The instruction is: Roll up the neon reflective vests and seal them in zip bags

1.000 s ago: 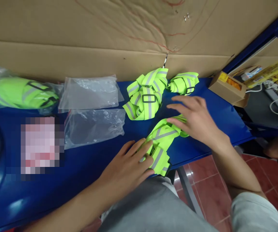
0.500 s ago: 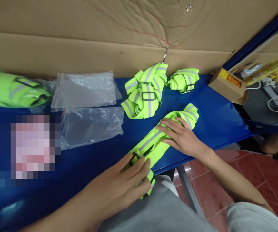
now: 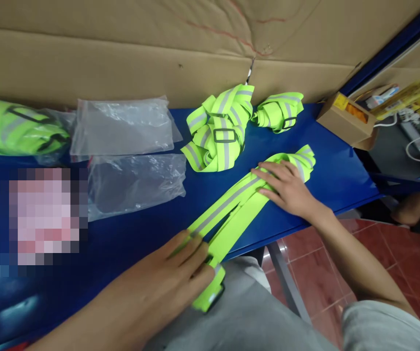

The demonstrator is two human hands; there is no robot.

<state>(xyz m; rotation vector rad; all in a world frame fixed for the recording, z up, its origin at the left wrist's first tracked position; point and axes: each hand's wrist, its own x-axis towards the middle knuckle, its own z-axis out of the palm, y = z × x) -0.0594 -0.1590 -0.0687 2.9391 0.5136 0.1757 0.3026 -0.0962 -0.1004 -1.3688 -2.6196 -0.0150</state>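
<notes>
A neon yellow-green reflective strap point(image 3: 235, 229) with a grey stripe stretches diagonally across the front of the blue table. My left hand point(image 3: 184, 265) has its fingers curled round the near end, and a folded piece with a dark buckle hangs past the table edge below it. Over the far part of the strap lies my right hand point(image 3: 286, 187), palm down with fingers stretched out, pressing on the bunched end. Behind the strap sits a tangled bundle of the same webbing point(image 3: 224, 136) with a black buckle, and beside it a smaller rolled bundle point(image 3: 281, 112).
Two clear plastic bags point(image 3: 122, 126) lie left of centre on the blue table point(image 3: 166, 214). A bagged yellow-green bundle point(image 3: 16, 129) is at far left, near a pixelated patch. A small cardboard box point(image 3: 345, 122) stands at right, before a shelf with cables. Cardboard lines the back.
My hands have moved farther apart, left hand toward the lower left and right hand toward the upper right. The strap between them is drawn out longer, and the buckle at my left fingers is mostly hidden.
</notes>
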